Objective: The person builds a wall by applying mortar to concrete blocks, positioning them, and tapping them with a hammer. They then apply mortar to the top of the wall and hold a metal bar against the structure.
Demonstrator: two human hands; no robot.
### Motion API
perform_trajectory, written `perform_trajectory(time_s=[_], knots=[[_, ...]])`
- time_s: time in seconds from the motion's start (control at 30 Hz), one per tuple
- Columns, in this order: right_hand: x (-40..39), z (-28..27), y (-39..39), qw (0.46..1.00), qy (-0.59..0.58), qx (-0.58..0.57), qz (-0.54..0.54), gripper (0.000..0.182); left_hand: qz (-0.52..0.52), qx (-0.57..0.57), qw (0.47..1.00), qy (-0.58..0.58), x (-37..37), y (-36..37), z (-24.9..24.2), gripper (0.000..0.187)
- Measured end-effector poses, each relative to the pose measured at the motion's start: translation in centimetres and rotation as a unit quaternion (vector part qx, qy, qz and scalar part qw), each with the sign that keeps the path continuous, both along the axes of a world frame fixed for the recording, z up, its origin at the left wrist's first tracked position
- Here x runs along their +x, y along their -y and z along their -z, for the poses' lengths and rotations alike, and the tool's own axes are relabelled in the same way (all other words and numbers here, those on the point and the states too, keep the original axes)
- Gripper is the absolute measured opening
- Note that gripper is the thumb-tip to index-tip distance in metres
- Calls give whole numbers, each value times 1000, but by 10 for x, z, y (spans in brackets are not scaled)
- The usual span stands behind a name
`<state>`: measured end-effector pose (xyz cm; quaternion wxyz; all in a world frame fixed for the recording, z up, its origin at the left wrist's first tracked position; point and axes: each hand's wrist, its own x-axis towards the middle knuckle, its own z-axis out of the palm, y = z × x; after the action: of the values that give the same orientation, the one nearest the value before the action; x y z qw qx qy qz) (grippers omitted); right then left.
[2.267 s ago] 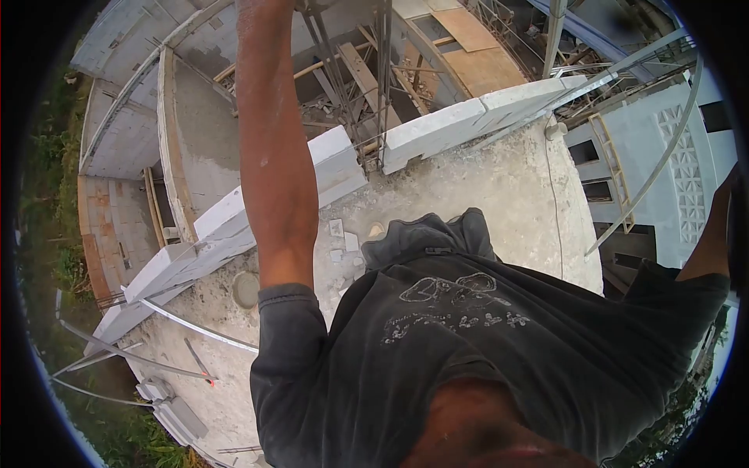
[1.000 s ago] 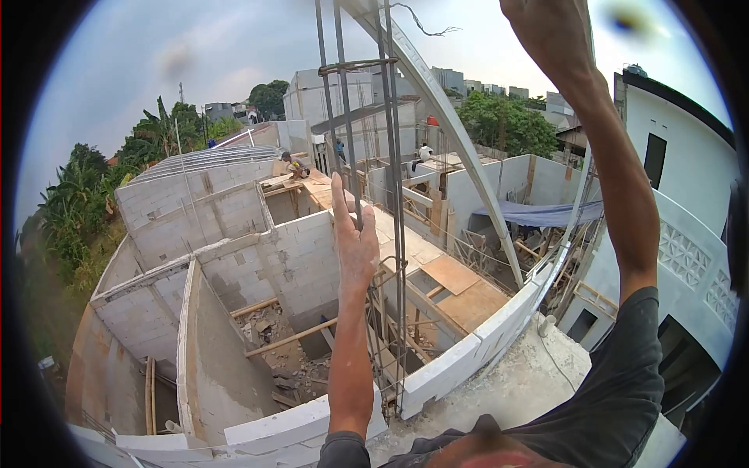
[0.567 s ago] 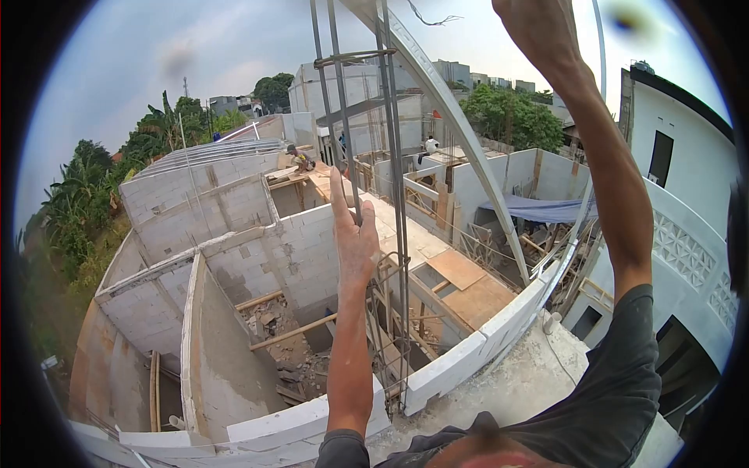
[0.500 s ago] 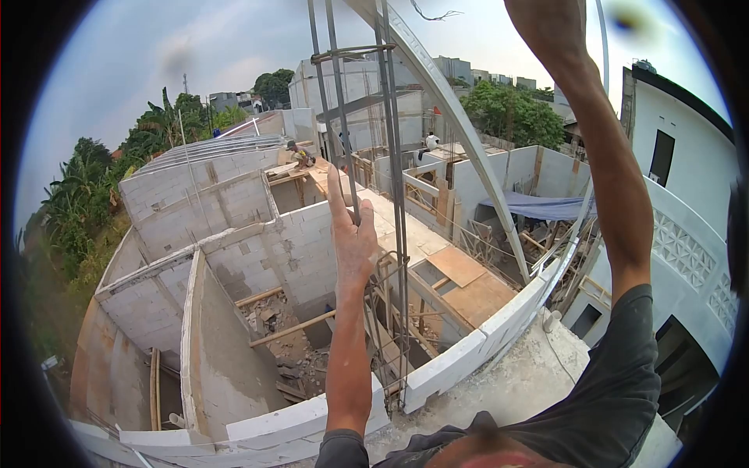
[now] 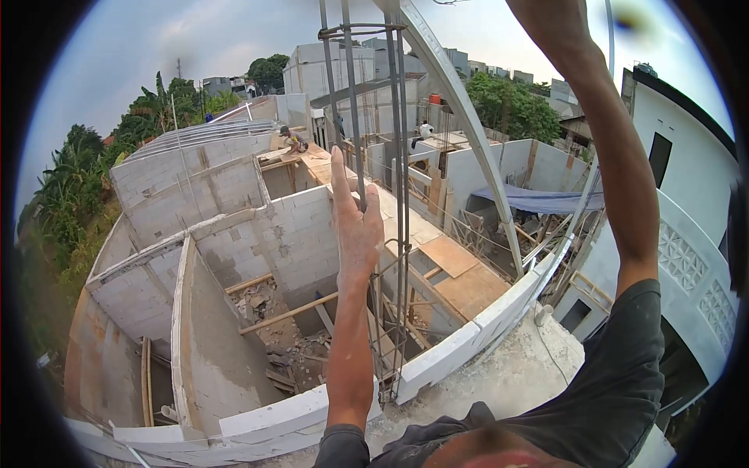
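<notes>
My left hand (image 5: 359, 234) is raised at a rebar column (image 5: 402, 195) of upright steel bars tied with a ring near the top. One rebar (image 5: 355, 117) runs down between its thumb and index finger. The index finger points up along the bar; a fingertip seems curled beside it, and the other fingers are hidden. My right hand (image 5: 550, 23) reaches up to the top edge, where its fingers are cut off, so what it touches cannot be seen. Between my arms slants a long pale metal channel (image 5: 460, 109), its top out of view.
A block wall top (image 5: 445, 359) curves close in front of me. Beyond are deep open rooms with rubble (image 5: 292, 355) and timber props. Plywood boards (image 5: 468, 281) form a walkway, where a person (image 5: 293, 140) crouches. A blue tarp (image 5: 546, 199) hangs at right.
The view has shifted slightly, so the column and metal channel sit a little further right and the rooms lower left. Both hands keep nearly the same pose.
</notes>
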<state>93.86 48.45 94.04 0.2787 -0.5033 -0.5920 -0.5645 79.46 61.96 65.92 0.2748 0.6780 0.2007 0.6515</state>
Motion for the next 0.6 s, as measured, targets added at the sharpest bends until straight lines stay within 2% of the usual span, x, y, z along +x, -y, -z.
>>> perform_trajectory(time_s=[0.07,0.1,0.13,0.2,0.23,0.27,0.3,0.37,0.43,0.5,0.6], knots=[[6,-2,-2,994,-14,-54,98,52,7,-6,1000,-6,1,6,-5,71],[3,-2,-3,990,-32,-81,113,54,3,0,1000,-9,-1,9,-8,71],[-2,-2,1,995,9,-56,87,53,0,1,1000,-3,-3,11,-11,71],[-14,4,13,999,-27,-33,8,52,-9,7,1000,-11,-7,2,-8,72],[-34,15,30,998,-57,-15,-28,50,-42,60,997,-8,-1,-11,-1,71],[-50,20,41,994,-86,3,-64,49,-24,44,999,-3,-1,-10,0,71],[-37,13,27,987,-46,78,-129,49,-6,29,1000,-1,-3,-7,-1,71],[-28,10,16,990,-11,83,-112,50,8,20,1000,3,-3,-5,2,71],[-18,3,12,997,-68,-30,-8,50,-3,38,999,7,0,-7,0,71],[-14,6,20,988,-105,-97,50,51,-18,37,999,-7,5,0,-1,72],[-21,8,20,981,-112,-145,59,53,-69,53,996,-15,-2,-8,-5,74]])
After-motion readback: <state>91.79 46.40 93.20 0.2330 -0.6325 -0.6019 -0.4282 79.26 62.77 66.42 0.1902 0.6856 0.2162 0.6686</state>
